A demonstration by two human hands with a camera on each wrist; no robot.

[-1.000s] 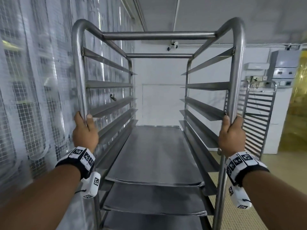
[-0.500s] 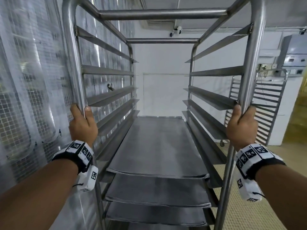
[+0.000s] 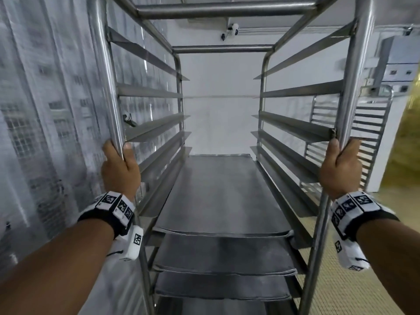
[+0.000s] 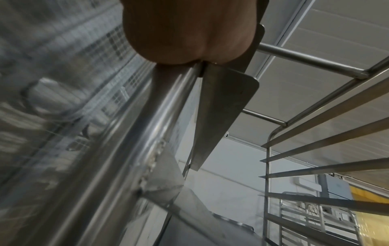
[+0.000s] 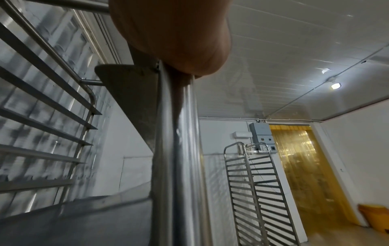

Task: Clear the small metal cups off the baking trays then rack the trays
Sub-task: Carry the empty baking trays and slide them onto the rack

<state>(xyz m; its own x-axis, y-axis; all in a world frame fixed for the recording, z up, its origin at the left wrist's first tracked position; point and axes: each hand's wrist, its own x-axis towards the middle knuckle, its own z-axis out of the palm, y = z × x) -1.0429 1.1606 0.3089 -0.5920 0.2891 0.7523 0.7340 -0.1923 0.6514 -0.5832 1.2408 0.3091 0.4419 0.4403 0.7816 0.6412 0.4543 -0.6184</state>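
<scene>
A tall steel tray rack [image 3: 227, 10] fills the head view in front of me. Several flat grey baking trays [image 3: 218, 196] lie on its lower runners, one above the other; the upper runners hold nothing. My left hand [image 3: 119, 169] grips the rack's near left post [image 3: 106, 87]. My right hand [image 3: 341, 167] grips the near right post [image 3: 356, 76]. In the left wrist view the left hand [image 4: 181, 33] wraps the post [image 4: 134, 149]; in the right wrist view the right hand [image 5: 174, 33] wraps the post [image 5: 176, 149]. No metal cups are in view.
A clear plastic curtain over wire mesh [image 3: 45, 110] runs close along the rack's left side. A second bare rack [image 5: 256, 191] stands by the right wall near a yellow strip curtain doorway [image 5: 305, 174]. A white wall [image 3: 220, 110] lies ahead.
The rack looms larger and higher in the head view, and the wall ahead and the second rack have come nearer. Both hands keep their grip on the posts.
</scene>
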